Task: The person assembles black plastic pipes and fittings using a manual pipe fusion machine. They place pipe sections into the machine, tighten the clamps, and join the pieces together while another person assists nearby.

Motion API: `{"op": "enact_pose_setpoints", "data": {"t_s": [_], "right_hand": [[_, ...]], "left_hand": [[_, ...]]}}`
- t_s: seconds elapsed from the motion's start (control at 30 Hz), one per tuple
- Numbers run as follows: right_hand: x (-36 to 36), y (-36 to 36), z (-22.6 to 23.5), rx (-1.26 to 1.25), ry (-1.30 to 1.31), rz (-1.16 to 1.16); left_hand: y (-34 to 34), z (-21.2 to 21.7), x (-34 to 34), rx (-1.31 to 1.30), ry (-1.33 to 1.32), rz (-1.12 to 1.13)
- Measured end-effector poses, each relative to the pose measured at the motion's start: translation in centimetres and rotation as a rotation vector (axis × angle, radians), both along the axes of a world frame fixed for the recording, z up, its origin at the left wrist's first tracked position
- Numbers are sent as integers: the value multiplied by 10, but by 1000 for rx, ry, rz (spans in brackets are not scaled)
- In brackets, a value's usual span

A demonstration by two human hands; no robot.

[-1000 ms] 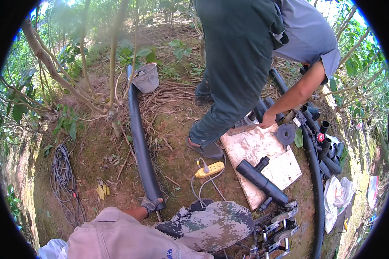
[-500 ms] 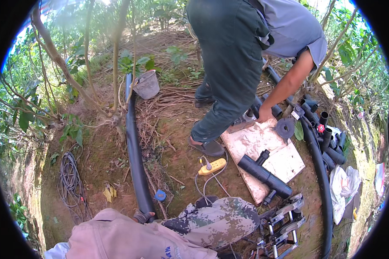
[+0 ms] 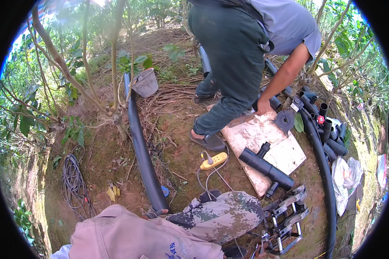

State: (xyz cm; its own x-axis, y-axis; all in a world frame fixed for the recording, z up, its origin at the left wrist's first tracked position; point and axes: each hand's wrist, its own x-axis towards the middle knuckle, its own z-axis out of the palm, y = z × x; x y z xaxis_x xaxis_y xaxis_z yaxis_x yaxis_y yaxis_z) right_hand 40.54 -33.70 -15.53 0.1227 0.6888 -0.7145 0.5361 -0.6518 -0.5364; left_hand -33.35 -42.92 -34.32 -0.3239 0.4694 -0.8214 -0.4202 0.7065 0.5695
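Observation:
My left hand, in a grey glove with bare fingertips, is closed on the near end of a long black plastic pipe. The pipe runs away from me along the ground toward a grey bucket. A small blue object, perhaps a tape measure, peeks out beside the pipe. My pink sleeve and bent camouflage knee fill the lower edge. My right hand does not show. To the right of my knee stands a metal clamping frame. Beyond it, a black tee fitting lies on a pale board.
A co-worker bends over the board's far end, one hand down at it. A yellow power strip, coiled cable, tree stems, another long black pipe, pipe offcuts and a white bag lie around.
The near pipe end has shifted right with my left hand and now covers part of the blue object. The co-worker's hand remains at the board. My view has shifted slightly.

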Motion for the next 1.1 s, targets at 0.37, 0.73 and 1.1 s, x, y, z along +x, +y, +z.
{"op": "enact_pose_setpoints", "data": {"t_s": [0.37, 0.73, 1.1], "right_hand": [[-19, -4, 30, 75, -16, 95], [-30, 22, 60, 142, 7, -31], [-22, 34, 70, 307, 121, -201]], "left_hand": [[9, 88, -3, 173, -529, 128], [27, 190, 3, 460, -734, -59], [5, 286, 41, 574, -990, -28]]}}
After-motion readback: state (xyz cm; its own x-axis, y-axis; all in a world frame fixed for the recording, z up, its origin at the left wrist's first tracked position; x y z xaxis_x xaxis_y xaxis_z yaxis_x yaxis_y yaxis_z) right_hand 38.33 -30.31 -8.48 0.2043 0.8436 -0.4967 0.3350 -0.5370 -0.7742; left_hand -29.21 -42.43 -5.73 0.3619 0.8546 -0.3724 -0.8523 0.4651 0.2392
